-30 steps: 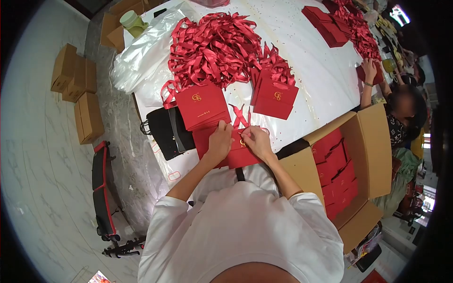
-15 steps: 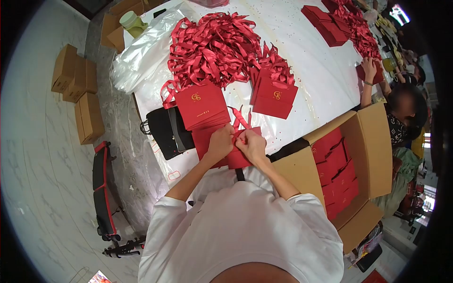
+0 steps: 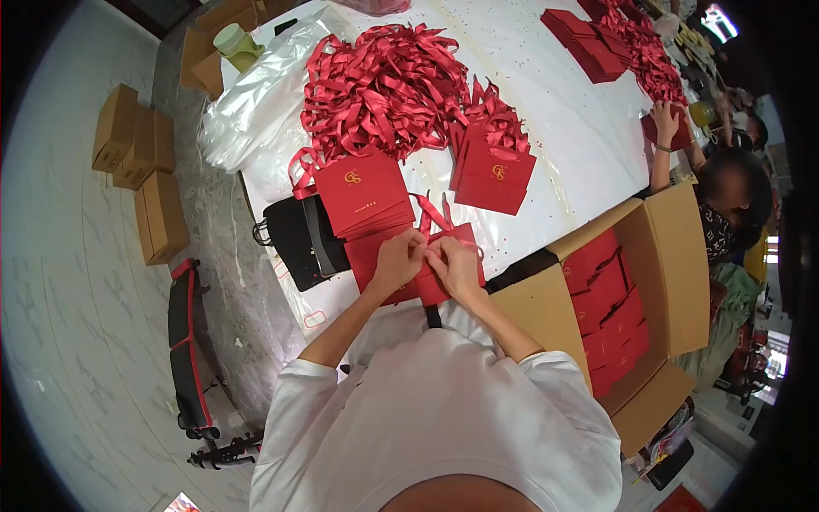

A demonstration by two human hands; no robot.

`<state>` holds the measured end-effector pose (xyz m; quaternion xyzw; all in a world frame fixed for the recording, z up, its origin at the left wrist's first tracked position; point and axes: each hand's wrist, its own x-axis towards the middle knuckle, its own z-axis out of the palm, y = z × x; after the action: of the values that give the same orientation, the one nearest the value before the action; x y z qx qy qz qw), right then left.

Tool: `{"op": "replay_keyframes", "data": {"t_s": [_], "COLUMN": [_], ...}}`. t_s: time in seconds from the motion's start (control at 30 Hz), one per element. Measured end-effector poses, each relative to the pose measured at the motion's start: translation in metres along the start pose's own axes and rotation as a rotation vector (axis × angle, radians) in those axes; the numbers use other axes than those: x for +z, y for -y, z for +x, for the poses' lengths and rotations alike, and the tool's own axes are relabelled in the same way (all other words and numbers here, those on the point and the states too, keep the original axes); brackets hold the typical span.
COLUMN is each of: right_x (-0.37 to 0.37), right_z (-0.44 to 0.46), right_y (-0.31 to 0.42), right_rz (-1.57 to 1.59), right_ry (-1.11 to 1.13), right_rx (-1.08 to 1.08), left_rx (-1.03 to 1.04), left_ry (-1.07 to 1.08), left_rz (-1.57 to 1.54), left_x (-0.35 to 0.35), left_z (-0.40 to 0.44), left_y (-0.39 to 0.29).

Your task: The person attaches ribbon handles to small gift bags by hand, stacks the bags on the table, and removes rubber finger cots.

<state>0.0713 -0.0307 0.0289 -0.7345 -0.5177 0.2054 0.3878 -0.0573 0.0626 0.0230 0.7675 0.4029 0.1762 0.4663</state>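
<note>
At the near edge of the table, a small red paper bag (image 3: 435,288) lies under both hands. A red ribbon (image 3: 433,212) loops out from its far edge. My left hand (image 3: 399,263) pinches the ribbon at the bag's top, with its fingertips close to the other hand's. From the other side my right hand (image 3: 456,269) also pinches at the ribbon, and a bit of ribbon shows beside its knuckles. The fingers partly hide what lies between them. Just left and beyond is a stack of flat red bags (image 3: 363,192) with gold print.
A big heap of red ribbons (image 3: 384,90) lies beyond the stack. Ribboned bags (image 3: 496,179) stand to its right. An open carton (image 3: 678,273) of red bags is at my right. A black bag (image 3: 294,243) lies left. A co-worker (image 3: 725,196) handles a red bag at far right.
My hands have drawn closer together at the ribbon. The red bag under them has turned and tilted slightly, and a bit of ribbon now shows beside my right hand.
</note>
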Motion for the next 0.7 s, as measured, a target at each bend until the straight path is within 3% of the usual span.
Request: {"op": "replay_keyframes", "data": {"t_s": [0.13, 0.2, 0.27, 0.33, 0.4, 0.47, 0.6, 0.7], "right_x": [-0.032, -0.034, -0.041, -0.044, -0.041, -0.043, -0.034, -0.021], "right_z": [0.016, 0.027, 0.042, 0.05, 0.057, 0.068, 0.072, 0.068], "right_y": [0.005, -0.005, -0.013, -0.018, -0.029, -0.042, -0.055, -0.064], "right_rz": [0.107, 0.214, 0.034, -0.171, -0.135, 0.055, 0.261, 0.31], "right_ry": [0.196, 0.14, 0.098, 0.314, 0.409, 0.746, 0.84, 0.741], "right_rx": [-0.002, -0.015, -0.109, -0.128, -0.042, 0.063, 0.096, 0.096], "left_rx": [0.022, 0.09, 0.148, 0.161, 0.174, 0.323, 0.399, 0.36], "left_ry": [-0.051, -0.114, -0.117, -0.102, -0.09, -0.137, -0.167, -0.135], "left_rz": [-0.029, -0.004, 0.009, 0.016, 0.024, 0.007, 0.034, 0.058], "left_x": [0.001, 0.006, 0.01, 0.016, 0.019, 0.02, 0.018, 0.015], "left_z": [-0.003, -0.006, -0.008, -0.012, -0.016, -0.018, -0.019, -0.017], "left_y": [-0.007, -0.009, -0.014, -0.019, -0.021, -0.02, -0.023, -0.021]}}
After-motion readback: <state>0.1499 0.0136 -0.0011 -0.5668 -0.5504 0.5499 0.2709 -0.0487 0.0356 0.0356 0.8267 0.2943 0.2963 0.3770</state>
